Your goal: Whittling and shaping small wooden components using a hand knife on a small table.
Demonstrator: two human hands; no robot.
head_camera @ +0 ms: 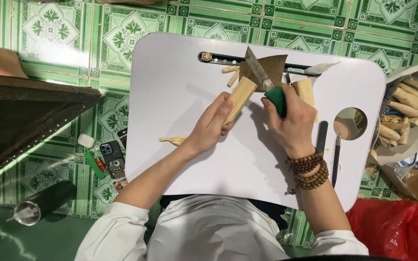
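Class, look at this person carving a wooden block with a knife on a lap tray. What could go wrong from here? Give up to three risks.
1. The left hand grips the wooden block just below the knife, so a slip might cut its fingers.
2. The block is held in the air, not braced on the white tray, so it may twist.
3. Loose wood pieces near the tray's far edge could get knocked off.

The left hand (212,126) is covering the lower end of the wooden block (240,99), and the right hand (292,122) is hiding most of the knife's green handle (277,100). The cardboard box (414,121) of wood pieces is running off the right edge, and the red bag (397,229) is getting cut off at the bottom corner.
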